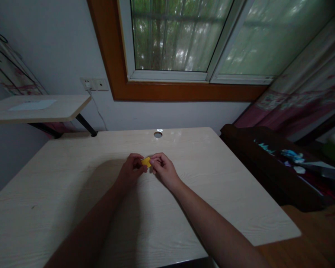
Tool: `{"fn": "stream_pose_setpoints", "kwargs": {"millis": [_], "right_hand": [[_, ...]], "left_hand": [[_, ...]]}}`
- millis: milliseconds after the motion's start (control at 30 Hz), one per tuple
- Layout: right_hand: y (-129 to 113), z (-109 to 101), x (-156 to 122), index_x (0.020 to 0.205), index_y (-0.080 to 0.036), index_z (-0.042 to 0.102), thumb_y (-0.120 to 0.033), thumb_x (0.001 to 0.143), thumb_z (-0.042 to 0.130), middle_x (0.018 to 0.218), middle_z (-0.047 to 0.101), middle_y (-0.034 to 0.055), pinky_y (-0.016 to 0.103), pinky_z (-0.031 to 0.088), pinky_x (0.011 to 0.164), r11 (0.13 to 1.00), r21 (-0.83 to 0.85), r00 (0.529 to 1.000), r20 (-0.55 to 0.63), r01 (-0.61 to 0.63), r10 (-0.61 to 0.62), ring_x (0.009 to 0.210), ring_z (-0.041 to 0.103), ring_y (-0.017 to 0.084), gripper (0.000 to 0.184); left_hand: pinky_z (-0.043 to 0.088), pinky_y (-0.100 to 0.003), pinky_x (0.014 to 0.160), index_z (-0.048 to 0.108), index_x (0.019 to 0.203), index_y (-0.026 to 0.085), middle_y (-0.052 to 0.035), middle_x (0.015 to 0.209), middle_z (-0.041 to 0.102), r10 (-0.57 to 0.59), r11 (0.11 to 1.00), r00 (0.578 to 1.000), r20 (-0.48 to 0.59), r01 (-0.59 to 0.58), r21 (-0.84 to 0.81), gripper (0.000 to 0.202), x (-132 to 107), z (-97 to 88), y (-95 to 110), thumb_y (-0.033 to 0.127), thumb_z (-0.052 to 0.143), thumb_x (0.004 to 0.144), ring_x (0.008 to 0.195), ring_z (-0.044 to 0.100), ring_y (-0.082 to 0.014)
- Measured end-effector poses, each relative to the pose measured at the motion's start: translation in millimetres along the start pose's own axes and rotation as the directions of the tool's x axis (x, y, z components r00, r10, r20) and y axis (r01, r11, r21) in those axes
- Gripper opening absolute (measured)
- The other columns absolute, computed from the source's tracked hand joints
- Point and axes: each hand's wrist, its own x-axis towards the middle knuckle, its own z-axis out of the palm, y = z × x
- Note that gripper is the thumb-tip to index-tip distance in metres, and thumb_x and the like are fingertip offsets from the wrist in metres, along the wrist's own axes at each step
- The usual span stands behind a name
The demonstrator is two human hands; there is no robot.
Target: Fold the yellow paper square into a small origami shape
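Between my two hands is a small yellow piece of paper (146,162), held just above the pale wood-grain desk. My left hand (131,168) pinches its left side between thumb and fingers. On the other side, my right hand (164,168) grips the right edge the same way. The paper looks folded, but its creases are too small to make out. Fingertips cover both of its ends.
The desk (212,208) reaches back to the wall, with a round cable hole (158,134) near its far edge. A raised shelf (67,106) carries a white sheet (32,105). A dark object (192,263) lies at the near edge. A cluttered dark bench (257,156) stands right.
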Motion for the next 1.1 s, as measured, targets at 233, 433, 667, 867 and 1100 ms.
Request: {"fn": "stream_pose_setpoints", "kwargs": {"millis": [233, 433, 667, 867, 1100], "right_hand": [[3.1, 0.4, 0.2, 0.097, -0.021, 0.057, -0.038, 0.078, 0.071, 0.084, 0.064, 0.0013, 0.022, 0.045, 0.05, 1.0, 0.025, 1.0, 0.022, -0.012, 0.011, 0.056, 0.055, 0.01, 0.03], [6.2, -0.1, 2.0, 0.094, -0.02, 0.056, -0.04, 0.075, 0.073, 0.081, 0.064, 0.0007, 0.021, 0.045, 0.049, 0.998, 0.051, 1.0, 0.007, -0.023, 0.023, 0.055, 0.056, 0.01, 0.032], [4.8, 0.7, 2.3, 0.089, -0.02, 0.055, -0.036, 0.074, 0.074, 0.074, 0.061, -0.0022, 0.021, 0.042, 0.048, 0.998, 0.057, 0.999, -0.014, -0.033, 0.034, 0.053, 0.053, 0.009, 0.029], [2.2, 1.5, 1.0, 0.087, -0.02, 0.055, -0.034, 0.075, 0.073, 0.071, 0.059, -0.0031, 0.02, 0.04, 0.047, 0.999, 0.028, 0.999, -0.017, -0.032, 0.033, 0.052, 0.052, 0.009, 0.026], [1.9, 2.4, 0.4, 0.086, -0.019, 0.055, -0.034, 0.074, 0.074, 0.07, 0.059, -0.0029, 0.02, 0.038, 0.046, 0.999, 0.021, 0.999, -0.008, -0.033, 0.033, 0.051, 0.05, 0.008, 0.026]], "left_hand": [[0.05, -0.026, 0.066, 0.046, 0.106, 0.021, 0.0027, 0.075, 0.062, 0.001, 1.0, 1.0, 0.02, -0.002, 0.017, 0.036, 0.1, -0.7, -4.0, 0.026, 0.07, 0.08, 0.067, 0.064, -0.0127], [0.05, -0.027, 0.067, 0.046, 0.107, 0.021, 0.002, 0.076, 0.062, 0.001, 0.999, 0.999, 0.035, 0.0, -0.039, 0.036, 0.5, 0.0, -7.2, 0.028, 0.07, 0.08, 0.069, 0.064, -0.013], [0.049, -0.026, 0.065, 0.046, 0.107, 0.021, 0.0027, 0.075, 0.06, 0.001, 1.0, 0.999, 0.038, -0.001, -0.004, 0.037, 0.8, -0.9, -11.1, 0.027, 0.07, 0.079, 0.068, 0.062, -0.0124], [0.048, -0.025, 0.064, 0.045, 0.107, 0.021, 0.0032, 0.074, 0.059, 0.009, 1.0, 0.999, 0.044, -0.009, 0.02, 0.035, 0.6, 0.1, -5.8, 0.024, 0.068, 0.08, 0.067, 0.061, -0.012], [0.047, -0.025, 0.064, 0.046, 0.11, 0.021, 0.0036, 0.075, 0.058, -0.01, 1.0, 0.998, 0.054, 0.01, -0.008, 0.039, -0.8, -0.6, -7.5, 0.025, 0.07, 0.079, 0.065, 0.06, -0.0113]]}}
